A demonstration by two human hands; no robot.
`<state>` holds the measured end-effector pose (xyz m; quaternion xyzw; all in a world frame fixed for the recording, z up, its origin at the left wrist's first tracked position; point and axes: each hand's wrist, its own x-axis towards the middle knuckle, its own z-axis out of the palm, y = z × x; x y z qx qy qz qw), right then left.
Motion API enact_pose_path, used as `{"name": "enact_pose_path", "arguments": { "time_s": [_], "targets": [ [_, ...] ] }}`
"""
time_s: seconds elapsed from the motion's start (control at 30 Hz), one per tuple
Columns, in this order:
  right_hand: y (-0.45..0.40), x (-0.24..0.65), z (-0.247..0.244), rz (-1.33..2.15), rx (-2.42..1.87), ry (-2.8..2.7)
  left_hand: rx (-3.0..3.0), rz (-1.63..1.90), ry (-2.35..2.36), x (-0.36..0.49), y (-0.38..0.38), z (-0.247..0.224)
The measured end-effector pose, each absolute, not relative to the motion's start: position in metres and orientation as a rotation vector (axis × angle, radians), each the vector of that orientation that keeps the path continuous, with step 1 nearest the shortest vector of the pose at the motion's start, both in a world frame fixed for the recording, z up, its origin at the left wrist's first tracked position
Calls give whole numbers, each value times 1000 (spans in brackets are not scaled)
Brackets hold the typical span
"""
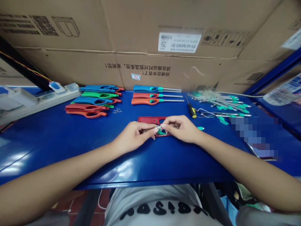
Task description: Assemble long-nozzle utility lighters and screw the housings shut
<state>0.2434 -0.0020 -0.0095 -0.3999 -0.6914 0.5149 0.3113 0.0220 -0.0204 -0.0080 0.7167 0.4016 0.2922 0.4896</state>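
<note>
In the head view my left hand (pixel 133 135) is closed on a small clear cylindrical piece (pixel 158 127), pinched between thumb and fingers. The fingertips of my right hand (pixel 181 128) are closed at the right end of the same piece, over a green-tipped part whose shape is mostly covered. Beneath both hands lie red lighter shell halves (pixel 148 119), with a green trigger (pixel 162 132) in the nearer one. A green nozzle end (pixel 200 128) sticks out to the right of my right hand.
Stacked lighter shells (pixel 94 101) and small screws (pixel 117 111) lie left. Three lighters with metal barrels (pixel 147 101) lie at the back. A black-yellow screwdriver (pixel 192 110) and a pile of barrels with green parts (pixel 231 102) are right. A power strip (pixel 42 105) borders the left.
</note>
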Motion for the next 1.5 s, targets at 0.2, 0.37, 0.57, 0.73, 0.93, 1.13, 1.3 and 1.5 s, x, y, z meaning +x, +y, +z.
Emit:
{"name": "enact_pose_path", "arguments": {
  "time_s": [0.2,0.37,0.57,0.73,0.93,1.13,1.3,1.5],
  "targets": [
    [-1,244,-4,1449,-1052,-1794,1917,739,1013,15,-20,2],
    [4,247,-6,1410,-1068,-1818,2243,740,1048,9,-22,14],
    [6,250,-9,1427,-1077,-1791,2385,719,1067,4,-17,14],
    [6,250,-9,1422,-1077,-1779,2429,588,1113,3,-15,14],
    [4,250,-6,1414,-1096,-1805,2397,507,1132,3,-16,10],
    [4,250,-7,1396,-1099,-1827,2440,456,1111,2,-17,15],
    [4,250,-7,1341,-1082,-1878,2428,409,1130,3,-18,18],
    [1,252,-8,1014,-858,-2199,2418,391,1147,2,-17,17]
  ]
}}
